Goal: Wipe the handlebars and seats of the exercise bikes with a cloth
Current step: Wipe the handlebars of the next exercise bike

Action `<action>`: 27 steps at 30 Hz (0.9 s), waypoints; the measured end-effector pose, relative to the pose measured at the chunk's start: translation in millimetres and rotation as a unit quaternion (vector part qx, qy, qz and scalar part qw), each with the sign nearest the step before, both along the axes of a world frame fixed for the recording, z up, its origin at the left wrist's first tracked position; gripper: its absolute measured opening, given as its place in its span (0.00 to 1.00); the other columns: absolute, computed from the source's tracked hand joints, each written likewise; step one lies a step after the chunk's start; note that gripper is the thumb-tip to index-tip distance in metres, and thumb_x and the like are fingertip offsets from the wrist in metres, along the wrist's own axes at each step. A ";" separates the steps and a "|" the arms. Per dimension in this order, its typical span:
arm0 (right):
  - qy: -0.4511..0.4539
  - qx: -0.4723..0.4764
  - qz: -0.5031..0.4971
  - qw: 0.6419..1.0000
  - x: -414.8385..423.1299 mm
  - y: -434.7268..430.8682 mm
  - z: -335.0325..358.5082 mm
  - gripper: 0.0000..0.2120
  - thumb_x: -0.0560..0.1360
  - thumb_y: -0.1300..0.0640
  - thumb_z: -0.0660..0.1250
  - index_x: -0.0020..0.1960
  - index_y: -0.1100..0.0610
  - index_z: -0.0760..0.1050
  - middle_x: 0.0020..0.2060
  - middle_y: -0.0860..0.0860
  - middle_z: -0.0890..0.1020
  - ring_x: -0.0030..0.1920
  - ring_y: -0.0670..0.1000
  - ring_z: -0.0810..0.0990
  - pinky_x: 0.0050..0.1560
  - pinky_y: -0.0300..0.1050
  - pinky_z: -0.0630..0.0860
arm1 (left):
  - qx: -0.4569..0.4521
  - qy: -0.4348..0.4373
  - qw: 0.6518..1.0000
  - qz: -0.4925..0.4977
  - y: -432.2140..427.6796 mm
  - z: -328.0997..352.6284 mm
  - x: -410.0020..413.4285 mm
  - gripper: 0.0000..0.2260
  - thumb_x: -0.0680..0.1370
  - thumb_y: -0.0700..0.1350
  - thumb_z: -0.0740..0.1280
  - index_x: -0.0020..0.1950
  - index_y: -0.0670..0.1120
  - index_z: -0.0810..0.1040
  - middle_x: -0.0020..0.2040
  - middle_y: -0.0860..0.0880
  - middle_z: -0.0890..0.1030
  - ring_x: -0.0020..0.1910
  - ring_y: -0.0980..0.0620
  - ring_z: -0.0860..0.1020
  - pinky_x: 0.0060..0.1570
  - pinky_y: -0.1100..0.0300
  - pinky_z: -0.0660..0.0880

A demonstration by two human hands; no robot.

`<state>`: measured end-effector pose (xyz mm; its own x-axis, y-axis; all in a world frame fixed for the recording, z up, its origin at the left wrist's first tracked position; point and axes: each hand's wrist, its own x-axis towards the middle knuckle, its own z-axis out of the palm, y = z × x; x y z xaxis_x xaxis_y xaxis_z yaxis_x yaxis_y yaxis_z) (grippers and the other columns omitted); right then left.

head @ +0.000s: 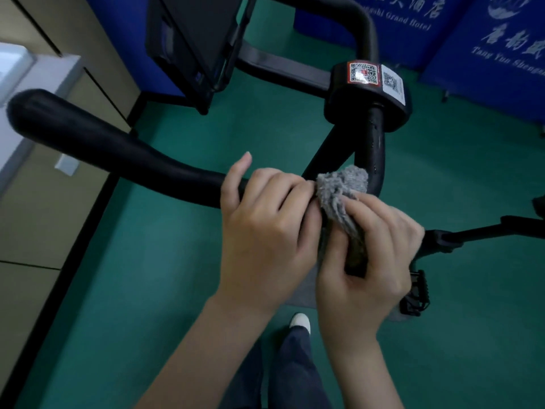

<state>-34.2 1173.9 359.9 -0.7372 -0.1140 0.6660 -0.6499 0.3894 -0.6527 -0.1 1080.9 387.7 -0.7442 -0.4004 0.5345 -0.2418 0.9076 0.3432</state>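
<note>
A tan wall (44, 202) is standing far on my left. The long black handlebar (103, 149) is reaching out that way, and its round end is pointing at the wall. A dark screen (191, 39) is sitting above it on the bike.

My left hand (265, 231) is gripping the handlebar. My fingers are curling over the top of the bar, and one finger is sticking up. This hand is touching the cloth next to it.

The gray fluffy cloth (342, 193) is lying on the handlebar, right where the bar is bending, between my two hands. My right hand (368, 261) is holding the cloth. My thumb and fingers are squeezing it around the bar, and a bunch of it is poking out above my fingers.

Up past the cloth, a black block (368, 95) with two square stickers is sitting on the bar. A black pedal (415, 293) is hanging low, just right of my right hand. Blue signs (501, 39) with white writing are standing far to the right. The green floor (177, 246) is lying under it all, and my white shoe (300, 321) is peeking out below my hands.
</note>
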 end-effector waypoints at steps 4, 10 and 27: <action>0.013 0.048 0.059 0.997 -18.2 10.7 8.9 0.09 0.74 0.73 0.64 0.50 0.65 0.80 0.49 0.54 0.80 0.49 0.56 0.75 0.57 0.44 0.69 | -0.008 0.010 1.000 0.016 1.8 -4.1 -1.9 0.08 0.78 0.43 0.63 0.45 0.44 0.81 0.44 0.51 0.81 0.48 0.49 0.79 0.68 0.52 0.61; -0.032 0.049 0.092 0.994 -57.7 27.2 16.2 0.09 0.73 0.73 0.66 0.51 0.65 0.79 0.48 0.51 0.78 0.49 0.57 0.77 0.56 0.38 0.69 | -0.005 0.029 0.999 0.038 6.5 -5.7 -4.0 0.08 0.79 0.44 0.63 0.47 0.46 0.82 0.45 0.52 0.81 0.49 0.51 0.78 0.67 0.53 0.62; -0.051 0.244 0.305 0.919 -119.7 19.0 58.2 0.11 0.70 0.67 0.71 0.50 0.57 0.82 0.41 0.41 0.76 0.47 0.50 0.76 0.50 0.25 0.65 | 0.012 0.045 0.997 0.069 11.2 -5.2 -7.3 0.07 0.78 0.43 0.65 0.43 0.46 0.81 0.43 0.53 0.81 0.46 0.53 0.78 0.59 0.60 0.60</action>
<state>-153.8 1192.9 418.1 -0.4921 -0.7942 0.3564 -0.7900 0.2354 -0.5661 -7.4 1092.1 382.6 -0.6312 -0.5091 0.5852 -0.3307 0.8591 0.3907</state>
